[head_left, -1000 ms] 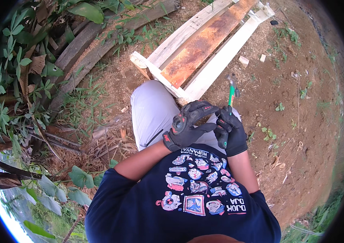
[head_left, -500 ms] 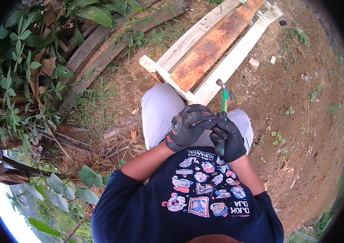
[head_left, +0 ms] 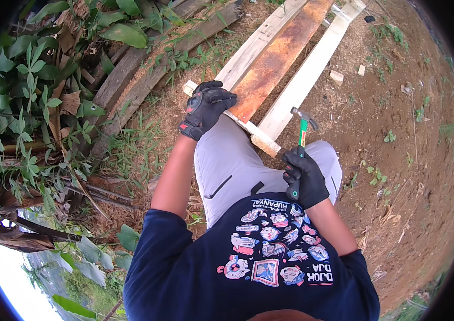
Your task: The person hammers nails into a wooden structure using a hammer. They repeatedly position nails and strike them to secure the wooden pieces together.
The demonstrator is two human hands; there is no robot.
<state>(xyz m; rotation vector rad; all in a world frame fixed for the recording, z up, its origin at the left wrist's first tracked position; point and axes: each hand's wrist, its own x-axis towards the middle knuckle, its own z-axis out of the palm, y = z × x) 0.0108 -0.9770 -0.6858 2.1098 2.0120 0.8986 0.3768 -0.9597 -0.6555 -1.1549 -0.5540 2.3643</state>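
Observation:
In my gloved right hand [head_left: 306, 177] is a claw hammer [head_left: 303, 131] with a green and black handle, gripped low with its metal head up. The hand is over my right thigh. My left hand [head_left: 208, 109], in the same kind of black glove, is over the near crosspiece [head_left: 251, 128] of a wooden frame, close to the crosspiece's left end. Its fingers are bent and pressed together, and whatever lies between them is hidden. Away from the crosspiece run a pale left plank [head_left: 256, 45], a rust-stained middle board [head_left: 277, 61] and a pale right plank [head_left: 312, 69].
Old timber beams [head_left: 146, 80] lie on the ground at the left beside leafy plants [head_left: 34, 91]. Small wood offcuts [head_left: 336, 77] are scattered right of the frame. Brown soil [head_left: 382, 176] with weeds spreads to the right. My legs [head_left: 232, 166] are against the frame's near end.
My left hand has parted from my right hand and moved forward and left onto the crosspiece. The right hand keeps the hammer and has barely shifted.

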